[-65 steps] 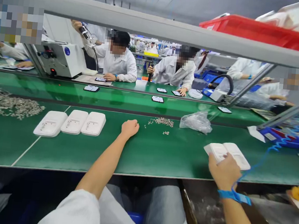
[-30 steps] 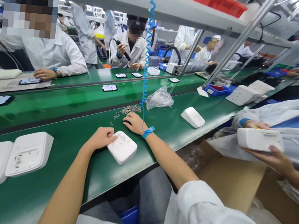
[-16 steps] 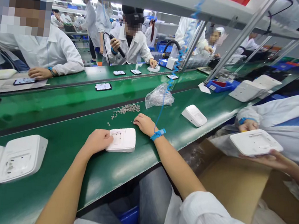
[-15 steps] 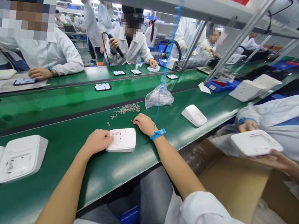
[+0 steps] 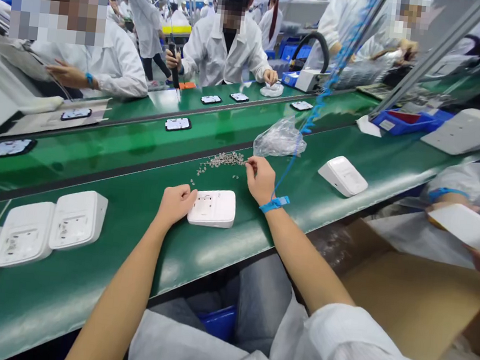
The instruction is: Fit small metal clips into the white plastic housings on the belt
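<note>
My left hand (image 5: pixel 176 205) is closed on the left edge of a white plastic housing (image 5: pixel 222 209), which lies on the green bench with its recessed, slotted face up. My right hand (image 5: pixel 261 177) is at the right end of a pile of small metallic parts (image 5: pixel 225 160), thumb and forefinger pinched together. Whatever may be between those fingertips is too small to make out. Around my right wrist runs a blue strap (image 5: pixel 274 204) with a coiled blue cord (image 5: pixel 319 100) rising from it. Just behind this hand rests a clear plastic bag (image 5: pixel 278 138).
Several white housings (image 5: pixel 77 218) stand in a row at left; another housing (image 5: pixel 343 176) sits at right. Beyond my bench runs a green conveyor (image 5: pixel 134 136) carrying dark-framed panels (image 5: pixel 178 124). At right, a co-worker's hands hold a white piece (image 5: pixel 468 227) above an open cardboard box (image 5: pixel 415 299).
My right hand has gone from the near side of the pile to its right end. My left hand stays on the housing. The view has shifted, and another white housing shows at left.
</note>
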Demonstrator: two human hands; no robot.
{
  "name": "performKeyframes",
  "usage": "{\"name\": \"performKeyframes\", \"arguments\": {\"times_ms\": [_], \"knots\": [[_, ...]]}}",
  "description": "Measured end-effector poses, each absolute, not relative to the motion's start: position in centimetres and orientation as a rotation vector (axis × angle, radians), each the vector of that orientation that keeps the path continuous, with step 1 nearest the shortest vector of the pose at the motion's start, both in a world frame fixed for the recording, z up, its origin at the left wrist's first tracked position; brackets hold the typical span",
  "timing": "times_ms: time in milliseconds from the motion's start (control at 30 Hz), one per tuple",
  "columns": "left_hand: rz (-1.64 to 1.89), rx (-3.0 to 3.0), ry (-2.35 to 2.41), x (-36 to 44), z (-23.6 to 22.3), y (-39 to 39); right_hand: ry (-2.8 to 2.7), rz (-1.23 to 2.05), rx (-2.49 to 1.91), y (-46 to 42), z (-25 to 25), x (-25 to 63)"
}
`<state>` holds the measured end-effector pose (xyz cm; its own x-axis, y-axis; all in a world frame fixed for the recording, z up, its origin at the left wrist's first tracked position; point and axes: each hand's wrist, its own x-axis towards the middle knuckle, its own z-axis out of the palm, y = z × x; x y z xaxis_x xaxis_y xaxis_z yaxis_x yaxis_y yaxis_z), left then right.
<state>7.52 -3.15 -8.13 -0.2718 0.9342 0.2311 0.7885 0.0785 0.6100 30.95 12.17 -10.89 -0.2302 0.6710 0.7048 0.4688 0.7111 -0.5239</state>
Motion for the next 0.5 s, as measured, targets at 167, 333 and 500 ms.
{"name": "performKeyframes", "arguments": {"times_ms": [167, 333, 500], "knots": [[1.129, 1.676, 2.454, 6.2, -8.2, -2.7, -1.956, 0.159, -0.939, 12.3, -11.0, 31.2], [0.817, 2.139, 2.376, 5.6, -9.5, -2.1, -2.049, 0.027, -0.996, 11.6, -10.1, 31.5], [0.548, 2.225, 2.403, 6.0, -10.2, -2.0, -2.43, 0.047, -0.933, 11.3, -10.2, 30.5]]}}
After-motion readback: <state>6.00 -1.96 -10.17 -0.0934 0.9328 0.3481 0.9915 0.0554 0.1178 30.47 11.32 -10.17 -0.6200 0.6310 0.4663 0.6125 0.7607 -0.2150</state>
